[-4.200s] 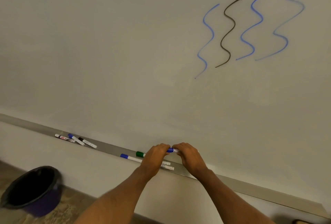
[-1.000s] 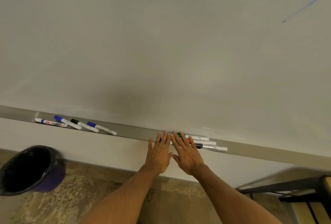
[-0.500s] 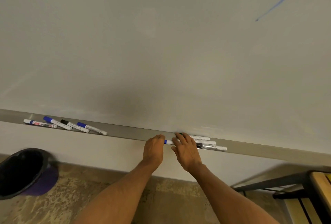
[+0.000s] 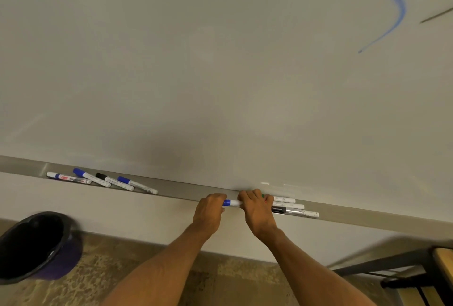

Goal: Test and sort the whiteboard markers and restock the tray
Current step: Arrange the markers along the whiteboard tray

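- Head view: a person's left hand and right hand hold one white whiteboard marker with a blue cap between them, at the front lip of the long grey metal tray under the white whiteboard.
- The left hand's fingers are curled round the blue cap end. The right hand's fingers are clenched round the white barrel. Only a short stretch of the marker shows between the two fists.
- Just beside the right hand, three more white markers lie lengthwise in the tray, the nearest one with a black cap. A speck of green shows at the right hand's knuckles.
- Well apart to the left, four white markers lie side by side in the tray, slanted: two blue-capped, one black-capped and one with a red label.
- A wavy blue line marks the board's upper right, with a dark stroke at the edge.
- A black bucket with a purple outside stands on the mottled floor at lower left. A dark-framed wooden desk shows at lower right.
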{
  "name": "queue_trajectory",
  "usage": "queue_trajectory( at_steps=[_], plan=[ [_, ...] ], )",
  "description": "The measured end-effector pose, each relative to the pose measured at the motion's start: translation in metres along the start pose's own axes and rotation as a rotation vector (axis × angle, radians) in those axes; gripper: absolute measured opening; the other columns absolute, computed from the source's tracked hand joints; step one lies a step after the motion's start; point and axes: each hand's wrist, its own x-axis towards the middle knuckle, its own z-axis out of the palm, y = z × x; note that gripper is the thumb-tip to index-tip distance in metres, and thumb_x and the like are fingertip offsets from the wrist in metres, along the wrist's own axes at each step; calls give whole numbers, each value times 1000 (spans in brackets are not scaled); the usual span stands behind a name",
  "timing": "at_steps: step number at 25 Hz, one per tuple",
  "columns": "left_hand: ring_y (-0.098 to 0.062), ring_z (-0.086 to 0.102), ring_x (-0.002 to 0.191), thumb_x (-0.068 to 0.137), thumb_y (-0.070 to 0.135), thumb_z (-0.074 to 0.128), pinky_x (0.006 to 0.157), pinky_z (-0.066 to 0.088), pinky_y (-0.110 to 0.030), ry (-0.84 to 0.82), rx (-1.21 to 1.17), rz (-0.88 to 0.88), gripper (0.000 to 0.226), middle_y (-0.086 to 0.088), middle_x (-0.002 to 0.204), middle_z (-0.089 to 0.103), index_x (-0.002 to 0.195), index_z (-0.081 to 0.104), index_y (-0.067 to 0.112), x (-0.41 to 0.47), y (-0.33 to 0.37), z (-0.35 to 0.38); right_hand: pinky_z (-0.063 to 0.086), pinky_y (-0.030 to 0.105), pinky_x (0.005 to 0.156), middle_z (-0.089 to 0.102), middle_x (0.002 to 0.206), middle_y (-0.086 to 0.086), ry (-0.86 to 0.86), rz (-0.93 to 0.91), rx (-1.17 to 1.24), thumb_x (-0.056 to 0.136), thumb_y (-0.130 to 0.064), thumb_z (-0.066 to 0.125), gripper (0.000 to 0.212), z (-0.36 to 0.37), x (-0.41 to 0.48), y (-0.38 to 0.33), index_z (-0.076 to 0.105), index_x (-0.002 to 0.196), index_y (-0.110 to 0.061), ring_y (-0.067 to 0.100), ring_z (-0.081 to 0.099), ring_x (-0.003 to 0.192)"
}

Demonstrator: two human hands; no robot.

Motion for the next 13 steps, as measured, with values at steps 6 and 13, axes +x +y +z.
queue_trajectory(
  at_steps=[6, 13],
  plan=[
    [-27, 60, 99, 99, 23, 45, 88, 45, -31, 82, -141, 100, 21, -8, 99, 64, 97, 63, 13, -2, -18, -25, 48, 40, 81, 66, 91, -7, 145, -131, 77, 83, -34, 62, 18, -19, -1, -17, 58, 99, -26, 14, 63, 85],
    [-16, 64, 90, 95, 25, 55, 84, 49, -29, 176, -28, 368, 18, -2, 98, 68, 103, 65, 12, -4, -13, -48, 42, 32, 66, 64, 87, 7, 65, -185, 112, 89, -10, 57, 7, -52, 12, -35, 57, 96, -12, 24, 59, 73]
  ],
)
